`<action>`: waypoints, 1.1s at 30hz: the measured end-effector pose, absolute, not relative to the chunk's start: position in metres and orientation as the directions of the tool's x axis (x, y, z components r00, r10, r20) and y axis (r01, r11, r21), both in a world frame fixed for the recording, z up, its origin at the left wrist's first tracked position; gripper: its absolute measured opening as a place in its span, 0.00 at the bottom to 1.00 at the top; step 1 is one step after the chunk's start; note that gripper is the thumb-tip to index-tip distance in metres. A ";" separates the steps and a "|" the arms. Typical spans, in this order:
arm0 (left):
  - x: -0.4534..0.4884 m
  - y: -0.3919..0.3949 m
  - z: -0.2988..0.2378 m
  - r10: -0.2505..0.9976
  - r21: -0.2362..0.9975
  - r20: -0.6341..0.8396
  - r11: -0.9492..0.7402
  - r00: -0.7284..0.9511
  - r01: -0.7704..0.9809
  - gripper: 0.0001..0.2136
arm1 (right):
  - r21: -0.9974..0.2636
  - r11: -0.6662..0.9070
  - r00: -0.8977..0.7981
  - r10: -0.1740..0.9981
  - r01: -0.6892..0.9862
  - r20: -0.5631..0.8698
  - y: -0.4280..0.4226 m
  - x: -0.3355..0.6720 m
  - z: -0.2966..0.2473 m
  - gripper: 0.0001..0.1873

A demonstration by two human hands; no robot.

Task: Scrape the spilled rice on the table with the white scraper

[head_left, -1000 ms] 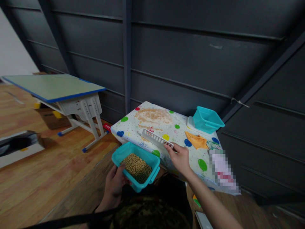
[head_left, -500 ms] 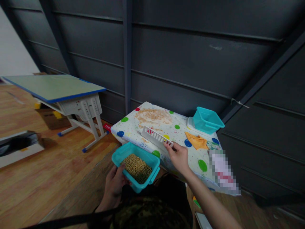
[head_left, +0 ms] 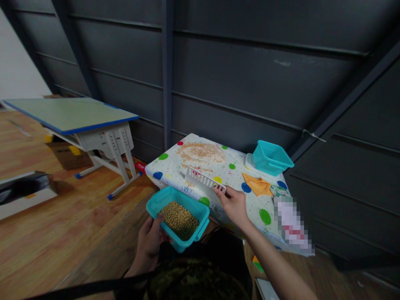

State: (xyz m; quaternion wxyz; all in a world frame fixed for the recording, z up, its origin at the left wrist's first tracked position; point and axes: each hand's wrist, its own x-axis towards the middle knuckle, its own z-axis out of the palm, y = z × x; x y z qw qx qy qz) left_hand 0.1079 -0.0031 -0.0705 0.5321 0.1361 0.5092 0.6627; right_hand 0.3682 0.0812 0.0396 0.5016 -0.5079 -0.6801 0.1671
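My left hand (head_left: 151, 235) grips the near left side of a turquoise plastic tub (head_left: 190, 201), its thumb over the rim. Inside lie yellowish beans (head_left: 178, 214), with green ones towards the near side. In my right hand (head_left: 234, 204) is a white slotted plastic strip (head_left: 203, 179), pinched at its right end and held along the table's near edge, just beyond the tub. Whether its lower edge touches the tablecloth (head_left: 218, 160) I cannot tell. Past the strip, small tan grains (head_left: 201, 151) lie spread on the cloth, with a few more close to it.
A second turquoise tub (head_left: 273, 158) stands at the table's back right, near an orange cloth (head_left: 258, 184). A dark panelled wall (head_left: 250, 75) rises behind. To the left are a desk with blue edges (head_left: 71, 114) and an open box (head_left: 28, 193) on the floor.
The white strip has tilted slightly in my right hand, its slotted face now looking narrower and more upright. My left hand and the tub stay almost still.
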 end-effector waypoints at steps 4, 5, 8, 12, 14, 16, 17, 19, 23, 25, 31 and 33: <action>0.110 -0.004 -0.067 0.835 0.823 -0.374 0.098 -0.403 -0.560 0.28 | -0.733 0.437 0.003 0.858 0.521 0.513 0.080 0.368 0.040 0.37; 0.110 -0.004 -0.068 0.831 0.825 -0.379 0.104 -0.406 -0.555 0.28 | -0.734 0.438 0.004 0.858 0.520 0.514 0.080 0.368 0.039 0.36; 0.109 -0.003 -0.073 0.827 0.828 -0.385 0.114 -0.408 -0.549 0.28 | -0.739 0.440 0.000 0.859 0.511 0.511 0.073 0.366 0.039 0.35; 0.107 -0.004 -0.066 0.840 0.828 -0.369 0.102 -0.399 -0.552 0.29 | -0.755 0.449 0.000 0.859 0.479 0.511 0.065 0.365 0.039 0.32; 0.108 -0.005 -0.058 0.836 0.836 -0.379 0.126 -0.396 -0.534 0.29 | -0.760 0.439 0.042 0.854 0.479 0.519 0.066 0.367 0.041 0.32; 0.109 -0.006 -0.052 0.834 0.841 -0.385 0.141 -0.396 -0.523 0.28 | -0.761 0.415 0.101 0.844 0.499 0.527 0.073 0.373 0.041 0.34; 0.110 -0.007 -0.050 0.831 0.842 -0.382 0.134 -0.404 -0.522 0.28 | -0.758 0.403 0.127 0.838 0.513 0.531 0.078 0.376 0.041 0.35; 0.110 -0.007 -0.050 0.826 0.841 -0.381 0.123 -0.416 -0.527 0.27 | -0.751 0.382 0.168 0.825 0.539 0.540 0.088 0.381 0.040 0.37; 0.107 -0.006 -0.055 0.839 0.826 -0.392 0.140 -0.377 -0.546 0.27 | -0.749 0.359 0.195 0.820 0.557 0.539 0.101 0.387 0.035 0.39; 0.106 -0.005 -0.060 0.847 0.824 -0.384 0.134 -0.368 -0.550 0.26 | -0.750 0.355 0.181 0.830 0.558 0.527 0.103 0.387 0.033 0.39; 0.108 -0.003 -0.072 0.825 0.826 -0.384 0.106 -0.415 -0.554 0.28 | -0.765 0.348 0.140 0.860 0.541 0.491 0.103 0.384 0.034 0.39; 0.108 -0.003 -0.075 0.821 0.828 -0.391 0.116 -0.416 -0.549 0.28 | -0.769 0.350 0.130 0.865 0.536 0.484 0.103 0.382 0.036 0.39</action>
